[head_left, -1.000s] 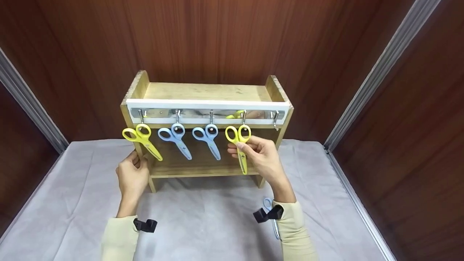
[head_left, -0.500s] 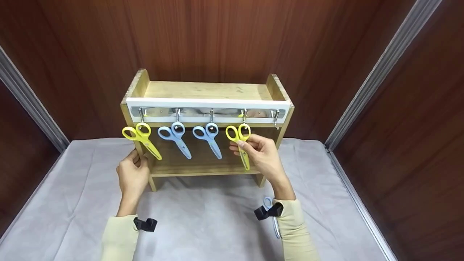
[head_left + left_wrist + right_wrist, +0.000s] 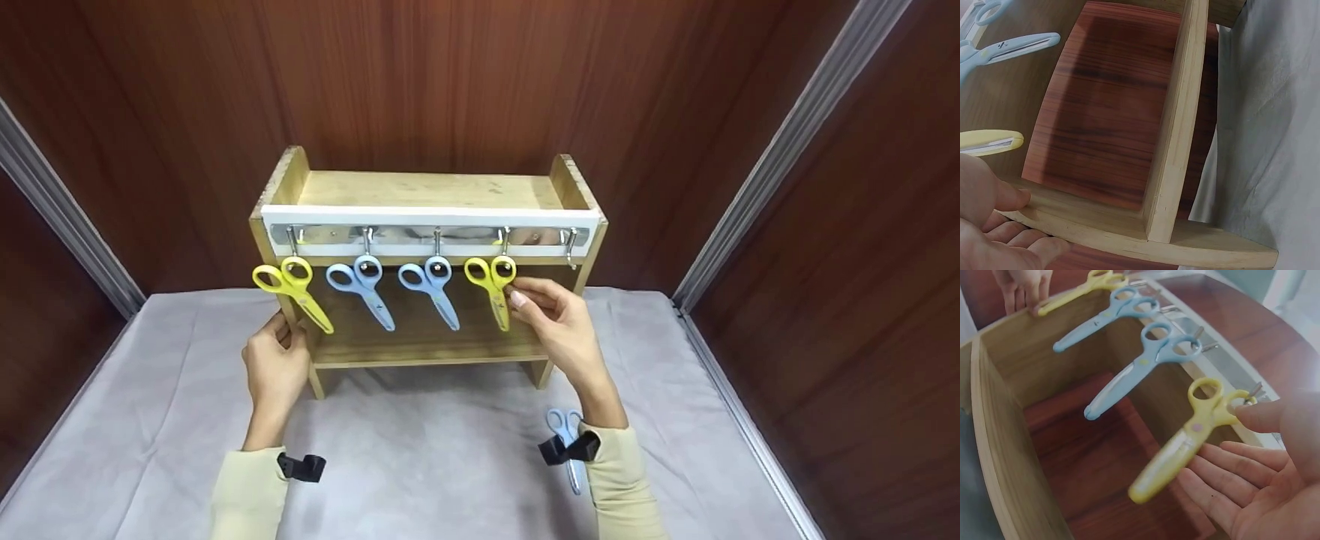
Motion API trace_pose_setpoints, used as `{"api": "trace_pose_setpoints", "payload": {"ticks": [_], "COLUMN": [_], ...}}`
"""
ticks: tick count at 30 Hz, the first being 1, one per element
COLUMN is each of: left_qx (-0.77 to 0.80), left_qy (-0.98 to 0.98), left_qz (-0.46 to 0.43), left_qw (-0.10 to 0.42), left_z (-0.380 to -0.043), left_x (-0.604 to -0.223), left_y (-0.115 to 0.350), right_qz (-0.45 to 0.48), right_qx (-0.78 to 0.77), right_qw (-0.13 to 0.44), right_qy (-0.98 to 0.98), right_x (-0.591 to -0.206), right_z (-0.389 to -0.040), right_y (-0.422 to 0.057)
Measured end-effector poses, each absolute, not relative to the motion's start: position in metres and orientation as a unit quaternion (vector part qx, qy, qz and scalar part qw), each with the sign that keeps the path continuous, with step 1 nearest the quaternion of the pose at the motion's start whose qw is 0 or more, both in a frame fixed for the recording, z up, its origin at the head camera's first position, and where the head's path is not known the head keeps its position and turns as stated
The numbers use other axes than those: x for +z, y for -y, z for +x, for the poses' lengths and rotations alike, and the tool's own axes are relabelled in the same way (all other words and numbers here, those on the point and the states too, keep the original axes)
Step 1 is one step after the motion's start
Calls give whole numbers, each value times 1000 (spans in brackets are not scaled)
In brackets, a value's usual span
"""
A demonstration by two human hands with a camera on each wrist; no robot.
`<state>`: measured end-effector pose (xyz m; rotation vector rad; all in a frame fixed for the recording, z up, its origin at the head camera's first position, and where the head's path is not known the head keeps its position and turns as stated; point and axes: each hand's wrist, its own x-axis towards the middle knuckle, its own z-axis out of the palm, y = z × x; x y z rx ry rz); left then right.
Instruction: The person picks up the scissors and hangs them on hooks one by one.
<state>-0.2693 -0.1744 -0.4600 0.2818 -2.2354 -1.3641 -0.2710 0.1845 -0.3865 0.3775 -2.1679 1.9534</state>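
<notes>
A wooden shelf bears a white hook rail along its front. From its hooks hang yellow scissors at the left, two blue scissors in the middle and yellow scissors further right. My right hand is just beside these right yellow scissors, its fingers loosely extended; in the right wrist view the thumb overlaps a handle ring. My left hand grips the shelf's left side panel, thumb inside and fingers outside.
The rightmost hook carries nothing. Another pair of blue scissors lies on the grey cloth, partly behind the right wrist's black camera mount. Brown wood-grain walls with metal corner strips enclose the table.
My right hand has let go of the right yellow scissors and drawn slightly right. The scissors now hang from the hook, blades tilted back. My left hand stays on the side panel.
</notes>
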Motion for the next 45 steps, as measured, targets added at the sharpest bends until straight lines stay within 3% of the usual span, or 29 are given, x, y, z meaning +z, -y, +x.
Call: {"api": "trace_pose_setpoints", "payload": {"ticks": [26, 45], "left_qx": [-498, -512], "left_qy": [821, 816], "left_qz": [110, 105], "left_qw": [257, 246], "left_z": [-268, -269], "left_x": [-459, -460], "left_y": [176, 174], "right_qz": [97, 16], "right_qx": [594, 477], "right_qw": [181, 133], "right_qy": [778, 869], "right_x": [-433, -492], "right_z": [-228, -211], "right_y": [-224, -263]}}
